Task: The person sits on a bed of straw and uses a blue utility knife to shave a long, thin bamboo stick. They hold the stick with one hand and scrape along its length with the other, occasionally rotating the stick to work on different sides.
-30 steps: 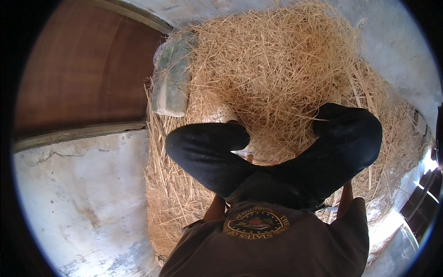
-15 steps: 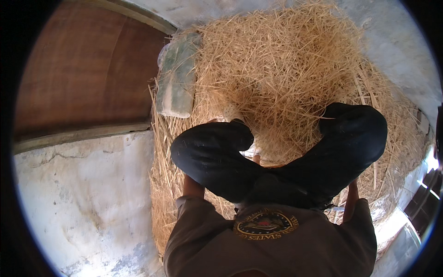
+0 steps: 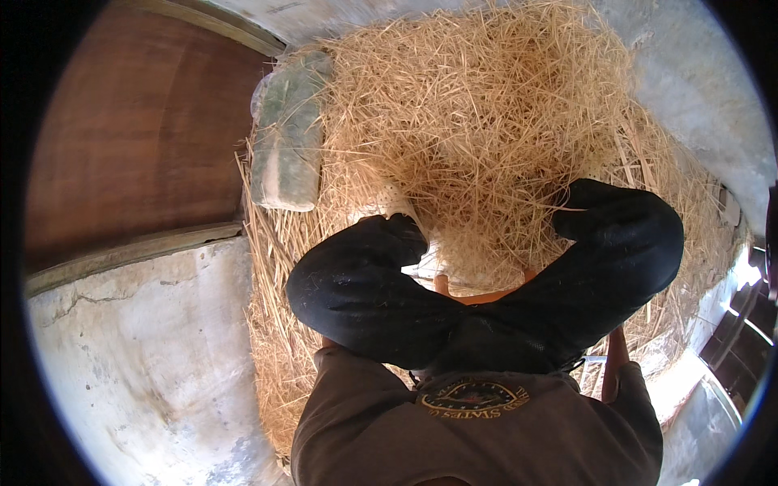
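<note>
I sit with both knees in black trousers [image 3: 365, 292] raised in front of me, facing a big heap of loose yellow straw [image 3: 478, 121]. Neither hand shows. My right forearm [image 3: 616, 360] runs from the brown shirt sleeve down behind the right thigh, and its hand is hidden there. Only a sliver of my left arm [image 3: 328, 344] peeks out under the left thigh. An orange seat edge [image 3: 482, 297] shows between my legs. Something white [image 3: 389, 201] lies at the straw's edge by my left knee.
A pale green plastic sack [image 3: 284, 138] lies on the straw at the left. Beyond it stands a brown wooden door [image 3: 130, 138] with a sill. Cracked concrete floor [image 3: 138, 356] spreads at lower left, and a pale wall [image 3: 697, 81] rises at the right.
The view has tipped slightly, so the knees and straw sit a little differently. My left arm has slipped further behind the thigh. The straw heap looks unchanged.
</note>
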Action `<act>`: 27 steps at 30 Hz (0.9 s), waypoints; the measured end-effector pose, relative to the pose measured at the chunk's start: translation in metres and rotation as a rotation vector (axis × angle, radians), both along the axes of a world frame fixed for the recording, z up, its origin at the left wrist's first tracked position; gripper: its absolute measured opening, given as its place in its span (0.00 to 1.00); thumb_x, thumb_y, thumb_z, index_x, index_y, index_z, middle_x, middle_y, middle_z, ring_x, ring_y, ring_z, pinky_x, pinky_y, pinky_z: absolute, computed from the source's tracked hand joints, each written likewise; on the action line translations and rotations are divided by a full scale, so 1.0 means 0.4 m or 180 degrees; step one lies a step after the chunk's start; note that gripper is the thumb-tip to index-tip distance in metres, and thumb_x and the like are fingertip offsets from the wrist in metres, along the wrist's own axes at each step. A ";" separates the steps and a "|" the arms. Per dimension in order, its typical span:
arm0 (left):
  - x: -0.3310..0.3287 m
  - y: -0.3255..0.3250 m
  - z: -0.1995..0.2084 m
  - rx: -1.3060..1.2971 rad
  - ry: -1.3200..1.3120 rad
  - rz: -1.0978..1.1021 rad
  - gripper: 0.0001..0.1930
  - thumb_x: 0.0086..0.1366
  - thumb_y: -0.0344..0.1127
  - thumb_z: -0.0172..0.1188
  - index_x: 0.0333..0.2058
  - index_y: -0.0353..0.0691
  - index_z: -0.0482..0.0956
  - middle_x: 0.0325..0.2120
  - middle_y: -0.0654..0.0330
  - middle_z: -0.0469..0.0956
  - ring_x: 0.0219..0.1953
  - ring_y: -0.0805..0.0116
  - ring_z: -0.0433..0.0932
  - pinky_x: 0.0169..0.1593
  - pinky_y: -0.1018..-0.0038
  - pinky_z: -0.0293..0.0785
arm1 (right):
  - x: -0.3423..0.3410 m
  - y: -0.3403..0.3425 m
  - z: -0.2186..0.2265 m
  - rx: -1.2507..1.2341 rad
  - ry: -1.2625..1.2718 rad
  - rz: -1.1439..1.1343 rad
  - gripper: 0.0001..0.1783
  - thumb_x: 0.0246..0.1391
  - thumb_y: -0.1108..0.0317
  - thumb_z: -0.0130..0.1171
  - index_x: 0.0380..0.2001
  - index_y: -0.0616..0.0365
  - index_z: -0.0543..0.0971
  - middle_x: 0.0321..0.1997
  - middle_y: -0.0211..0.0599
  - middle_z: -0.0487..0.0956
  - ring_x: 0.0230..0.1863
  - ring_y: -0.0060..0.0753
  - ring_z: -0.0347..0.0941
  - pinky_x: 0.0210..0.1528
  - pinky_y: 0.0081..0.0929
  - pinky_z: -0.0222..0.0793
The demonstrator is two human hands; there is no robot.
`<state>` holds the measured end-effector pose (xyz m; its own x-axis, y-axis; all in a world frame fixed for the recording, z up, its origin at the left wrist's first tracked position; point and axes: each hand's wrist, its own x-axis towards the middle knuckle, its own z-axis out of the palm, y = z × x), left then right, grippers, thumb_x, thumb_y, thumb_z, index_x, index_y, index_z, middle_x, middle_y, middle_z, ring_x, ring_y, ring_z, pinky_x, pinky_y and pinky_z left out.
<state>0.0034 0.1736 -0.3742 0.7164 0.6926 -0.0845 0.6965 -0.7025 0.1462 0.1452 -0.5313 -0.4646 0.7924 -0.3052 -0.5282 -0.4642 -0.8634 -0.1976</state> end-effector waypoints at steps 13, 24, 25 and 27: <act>0.034 0.006 -0.017 0.0092 -0.0049 -0.0158 0.14 0.53 0.48 0.63 0.36 0.50 0.83 0.52 0.53 0.62 0.56 0.58 0.56 0.54 0.51 0.52 | -0.018 0.008 0.015 -0.0020 0.0080 -0.0066 0.15 0.51 0.60 0.52 0.34 0.62 0.76 0.34 0.55 0.78 0.39 0.57 0.75 0.41 0.46 0.71; 0.071 0.012 -0.041 0.0183 -0.0129 -0.0202 0.14 0.53 0.49 0.63 0.36 0.51 0.83 0.56 0.52 0.59 0.61 0.56 0.53 0.57 0.48 0.49 | -0.004 0.005 0.034 -0.0036 0.0107 -0.0055 0.15 0.51 0.60 0.52 0.33 0.62 0.76 0.34 0.56 0.78 0.38 0.57 0.75 0.41 0.46 0.71; 0.074 0.012 -0.041 0.0201 -0.0134 -0.0203 0.14 0.53 0.49 0.63 0.36 0.52 0.83 0.56 0.52 0.59 0.61 0.56 0.52 0.57 0.48 0.49 | -0.002 0.005 0.035 -0.0037 0.0102 -0.0054 0.15 0.51 0.60 0.52 0.33 0.62 0.76 0.34 0.56 0.78 0.38 0.57 0.76 0.41 0.46 0.71; 0.085 0.013 -0.042 0.0198 -0.0125 -0.0251 0.14 0.52 0.49 0.64 0.37 0.52 0.83 0.57 0.52 0.58 0.62 0.56 0.52 0.58 0.47 0.48 | -0.018 0.005 0.035 -0.0034 0.0125 -0.0076 0.15 0.51 0.60 0.52 0.33 0.62 0.76 0.34 0.56 0.78 0.38 0.57 0.76 0.41 0.46 0.71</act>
